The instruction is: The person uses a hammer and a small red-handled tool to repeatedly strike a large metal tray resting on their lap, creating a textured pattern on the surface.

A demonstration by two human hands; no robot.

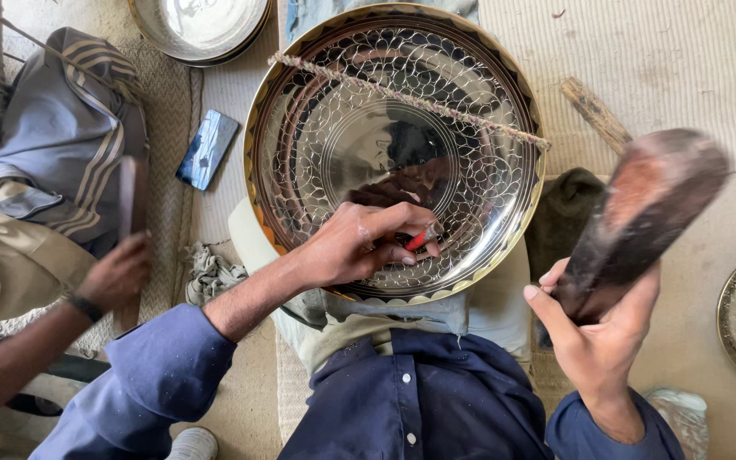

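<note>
A dark blue buttoned shirt point(419, 400) (white buttons down the front), its sleeves pushed up the forearms.

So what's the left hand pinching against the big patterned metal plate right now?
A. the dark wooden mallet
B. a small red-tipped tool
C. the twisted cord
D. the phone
B: the left hand pinches a small red-tipped tool against the patterned metal plate, while the dark wooden mallet is raised in the right hand, and the twisted cord and phone lie untouched.
</note>
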